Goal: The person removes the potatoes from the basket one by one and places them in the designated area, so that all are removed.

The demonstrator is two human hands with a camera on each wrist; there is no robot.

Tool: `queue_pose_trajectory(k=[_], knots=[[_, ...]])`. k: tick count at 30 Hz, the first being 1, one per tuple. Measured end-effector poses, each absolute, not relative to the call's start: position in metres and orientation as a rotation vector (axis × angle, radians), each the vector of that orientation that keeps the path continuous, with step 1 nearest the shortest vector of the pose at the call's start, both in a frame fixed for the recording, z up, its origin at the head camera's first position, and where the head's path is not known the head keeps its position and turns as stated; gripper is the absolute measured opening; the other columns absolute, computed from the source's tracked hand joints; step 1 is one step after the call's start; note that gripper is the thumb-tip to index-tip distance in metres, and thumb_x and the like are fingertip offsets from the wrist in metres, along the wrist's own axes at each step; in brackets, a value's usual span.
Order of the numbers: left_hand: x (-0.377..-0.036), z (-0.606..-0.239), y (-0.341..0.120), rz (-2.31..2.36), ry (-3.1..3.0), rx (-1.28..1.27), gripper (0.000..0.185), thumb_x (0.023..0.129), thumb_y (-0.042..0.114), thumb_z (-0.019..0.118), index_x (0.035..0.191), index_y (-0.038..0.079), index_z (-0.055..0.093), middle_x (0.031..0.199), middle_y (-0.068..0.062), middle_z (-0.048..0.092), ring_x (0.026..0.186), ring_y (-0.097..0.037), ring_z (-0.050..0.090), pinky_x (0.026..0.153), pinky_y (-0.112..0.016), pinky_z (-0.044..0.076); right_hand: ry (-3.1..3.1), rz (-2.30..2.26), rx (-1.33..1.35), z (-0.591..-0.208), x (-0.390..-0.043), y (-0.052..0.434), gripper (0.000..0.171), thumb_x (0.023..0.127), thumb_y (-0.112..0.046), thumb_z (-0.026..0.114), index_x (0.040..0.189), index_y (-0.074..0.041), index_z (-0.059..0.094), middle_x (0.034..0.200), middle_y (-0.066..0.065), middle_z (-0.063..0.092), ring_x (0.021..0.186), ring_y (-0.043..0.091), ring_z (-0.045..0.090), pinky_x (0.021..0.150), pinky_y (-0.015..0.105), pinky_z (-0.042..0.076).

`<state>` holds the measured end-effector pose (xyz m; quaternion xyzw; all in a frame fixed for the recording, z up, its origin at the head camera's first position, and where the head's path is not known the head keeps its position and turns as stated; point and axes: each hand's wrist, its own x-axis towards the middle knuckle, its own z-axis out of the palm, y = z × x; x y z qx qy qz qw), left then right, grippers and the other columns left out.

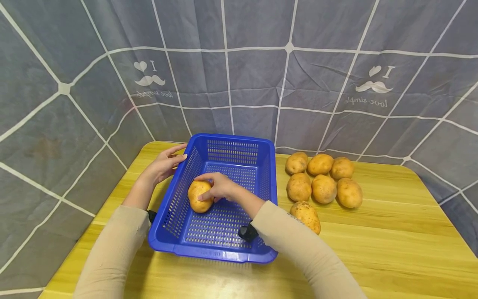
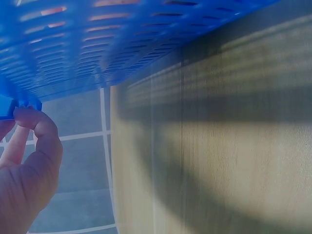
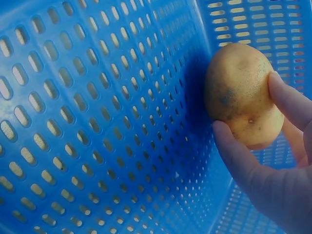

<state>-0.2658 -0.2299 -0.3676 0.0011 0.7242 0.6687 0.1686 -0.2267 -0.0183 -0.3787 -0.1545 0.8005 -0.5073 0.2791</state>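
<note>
A blue plastic basket (image 1: 267, 174) with slotted walls stands on the wooden table. My right hand (image 1: 223, 185) is inside it and grips a yellow potato (image 1: 198, 197) between thumb and fingers. In the right wrist view the same potato (image 3: 242, 95) is near the basket's floor and wall; whether it touches them I cannot tell. At the basket's left rim, my left hand (image 1: 161, 167) holds the edge. From the left wrist view, its thumb and fingers (image 2: 46, 141) pinch the rim, with part of the grip hidden.
Several potatoes (image 1: 324, 189) lie grouped on the table (image 1: 396, 232) to the right of the basket. One nearer potato (image 1: 307, 216) is partly covered by the right sleeve. A grey curtain (image 1: 257, 83) with white lines hangs behind the table and along its left side.
</note>
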Motion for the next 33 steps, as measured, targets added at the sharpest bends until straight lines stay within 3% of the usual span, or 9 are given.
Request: queue_pose_trajectory(k=[9,24,33], knots=[[-0.266,-0.369,-0.229,1.913,2.041,-0.002,0.059,0.096,0.013,0.051,0.149,0.012,0.023,0.111,-0.004,0.051,0.091,-0.01,0.059,0.078,-0.025,0.051,2.121,-1.38,-0.414,-0.375,-0.229,-0.017,0.056,0.071,-0.005,0.08,0.123,-0.017,0.063,0.098,0.008,0.059,0.075,0.017,0.057,0.068,0.046,0.054],[-0.266,-0.366,-0.23,1.882,2.067,-0.007,0.061,0.096,0.017,0.052,0.149,0.014,0.022,0.116,-0.008,0.05,0.092,-0.01,0.059,0.081,-0.027,0.051,2.066,-1.427,-0.393,-0.364,-0.226,-0.017,0.055,0.071,-0.004,0.08,0.122,-0.017,0.064,0.099,0.009,0.059,0.079,0.017,0.058,0.072,0.05,0.053],[-0.267,-0.366,-0.229,1.868,2.071,-0.017,0.061,0.096,0.019,0.052,0.15,0.017,0.022,0.128,-0.016,0.044,0.097,-0.013,0.057,0.084,-0.029,0.05,1.985,-1.457,-0.402,-0.358,-0.217,-0.016,0.055,0.073,-0.004,0.079,0.124,-0.016,0.062,0.095,0.01,0.06,0.078,0.017,0.058,0.074,0.049,0.053]])
